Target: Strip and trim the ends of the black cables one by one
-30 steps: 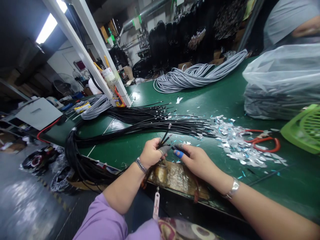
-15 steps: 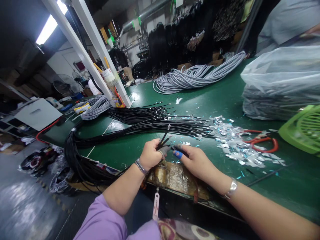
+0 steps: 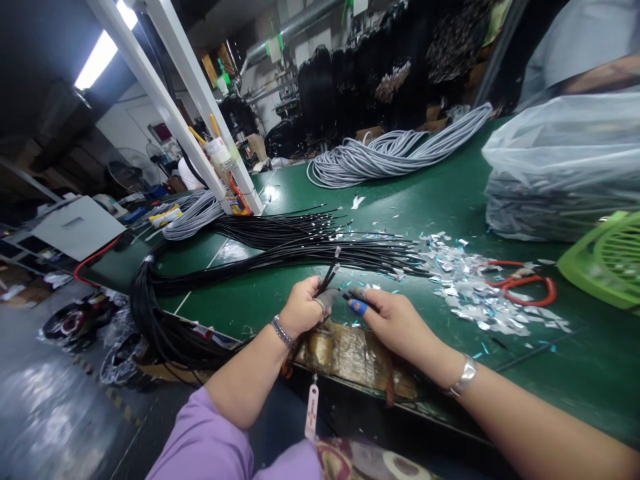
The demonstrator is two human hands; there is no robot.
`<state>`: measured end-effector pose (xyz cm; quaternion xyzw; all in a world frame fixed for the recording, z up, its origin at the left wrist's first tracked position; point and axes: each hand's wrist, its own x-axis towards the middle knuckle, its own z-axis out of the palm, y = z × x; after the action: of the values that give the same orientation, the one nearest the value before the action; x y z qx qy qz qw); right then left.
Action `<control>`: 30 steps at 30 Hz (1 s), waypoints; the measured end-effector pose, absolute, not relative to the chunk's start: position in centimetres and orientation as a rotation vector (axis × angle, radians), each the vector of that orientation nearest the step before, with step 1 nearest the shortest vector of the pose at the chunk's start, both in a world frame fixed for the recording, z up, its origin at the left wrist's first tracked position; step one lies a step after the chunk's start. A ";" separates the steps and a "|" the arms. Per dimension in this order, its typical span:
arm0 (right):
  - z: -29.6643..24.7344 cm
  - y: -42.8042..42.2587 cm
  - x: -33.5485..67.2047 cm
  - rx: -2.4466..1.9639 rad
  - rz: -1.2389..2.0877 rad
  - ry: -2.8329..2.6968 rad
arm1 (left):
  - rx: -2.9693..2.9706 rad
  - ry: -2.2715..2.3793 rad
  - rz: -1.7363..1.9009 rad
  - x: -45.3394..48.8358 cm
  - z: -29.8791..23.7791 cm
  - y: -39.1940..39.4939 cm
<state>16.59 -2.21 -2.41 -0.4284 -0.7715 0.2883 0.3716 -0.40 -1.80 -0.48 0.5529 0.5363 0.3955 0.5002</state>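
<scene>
My left hand [image 3: 304,307] is closed around several black cables [image 3: 327,277], whose stripped, pale ends poke up past the fingers. Grey covers wrap its thumb. Close beside it, my right hand [image 3: 383,313] pinches a slim dark thing, too small to make out, at the tip of one cable. A blue cover sits on the right thumb and a grey one on the index finger. Both hands are above a tape-covered block [image 3: 360,360] at the table's front edge. Behind them a long bundle of black cables [image 3: 280,257] lies across the green table [image 3: 435,207].
White and blue scraps [image 3: 465,293] are strewn to the right, around red-handled scissors [image 3: 530,287]. A green basket [image 3: 600,267] and a plastic bag [image 3: 560,167] stand at the right. Grey cable coils [image 3: 380,157] lie at the back, near a white post [image 3: 195,87]. A co-worker's arm [image 3: 605,73] shows behind the bag.
The cables in my left hand have shifted slightly, and a small gap shows between my fingertips. At the far right, the co-worker's arm has come further into view.
</scene>
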 end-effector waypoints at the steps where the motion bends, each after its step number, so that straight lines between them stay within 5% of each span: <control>1: -2.4 -2.3 16.5 -1.088 0.737 -1.988 | 1.317 1.302 0.977 -0.4 -0.4 -1.7; 18: -2.7 -1.3 16.9 -0.911 1.138 -1.681 | 1.261 1.074 0.715 -1.2 -0.1 -1.5; 30: -3.5 -0.8 16.8 -1.016 1.143 -1.659 | 1.915 1.344 0.971 -1.7 -1.5 -1.7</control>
<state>16.85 -0.76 -3.52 -0.4068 -0.6644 0.4578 0.4284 -1.69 -1.72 -1.52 0.7212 0.5062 0.3659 0.2996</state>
